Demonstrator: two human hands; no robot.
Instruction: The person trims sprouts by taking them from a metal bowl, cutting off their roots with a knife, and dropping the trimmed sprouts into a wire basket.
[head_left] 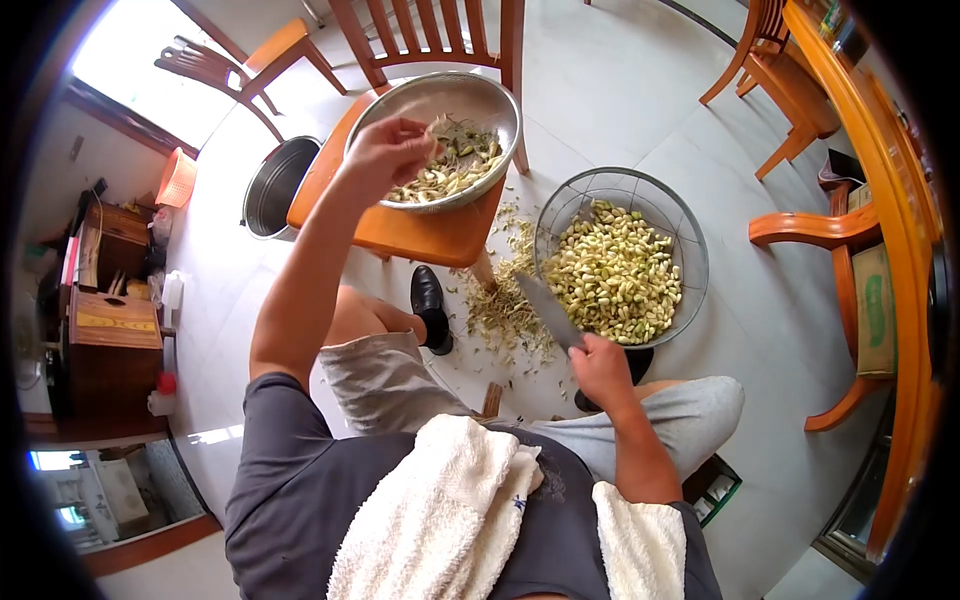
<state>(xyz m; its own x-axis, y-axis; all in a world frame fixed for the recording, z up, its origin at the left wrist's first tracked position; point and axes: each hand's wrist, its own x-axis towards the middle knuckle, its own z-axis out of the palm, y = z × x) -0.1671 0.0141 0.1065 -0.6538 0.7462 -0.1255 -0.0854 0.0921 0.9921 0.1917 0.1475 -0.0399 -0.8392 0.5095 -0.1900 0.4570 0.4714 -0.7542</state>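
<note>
My left hand point(395, 155) is over a metal bowl point(510, 115), fingers pinched on a small pale bulb with a thin end, partly blurred. Inside the bowl lie pale and greenish untrimmed bulbs point(455, 180) with dry stalks. The bowl stands on a wooden chair seat point(425, 238). In my right hand point(603, 370) is the handle of a knife point(548, 308), its broad blade pointing up and left. The blade is beside a round wire-framed basket point(697, 225), which holds a heap of pale yellow-green bulbs point(615, 275).
Dry trimmings point(510, 320) are scattered on the tiled floor between the chair and the basket. A dark metal bucket point(275, 190) stands left of the chair. More wooden chairs point(790, 95) and a wooden table point(890, 200) are at the right. A white towel point(440, 500) hangs over my chest.
</note>
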